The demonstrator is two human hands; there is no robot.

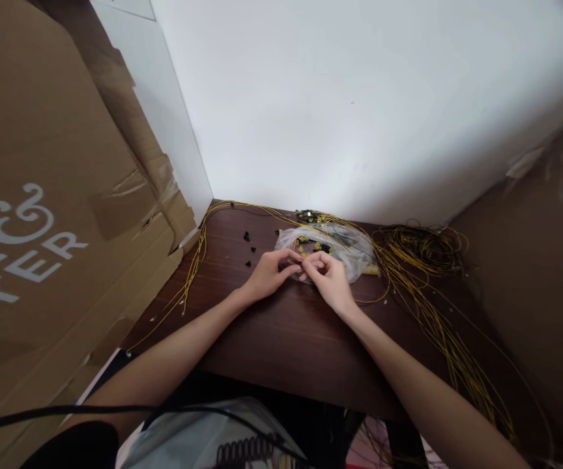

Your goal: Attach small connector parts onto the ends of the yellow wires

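Observation:
My left hand (272, 272) and my right hand (329, 277) meet over the near edge of a clear plastic bag (360, 251). Both are closed in a pinch, fingertips almost touching, on a small dark piece (301, 264) mostly hidden by the fingers; its exact kind is too small to tell. Inside the open bag, just beyond my fingers, lie several small yellow and black parts (321, 247). Left of my left hand, several loose small black parts (247, 236) are scattered on the dark wooden table (272, 332).
Yellow and black wires run along the back, with a coiled bundle (423, 251) at the right and long strands (450, 345) toward the front right. More yellow wires (196, 267) hang at the left. Cardboard (66, 163) flanks the left; a white wall (340, 117) stands behind.

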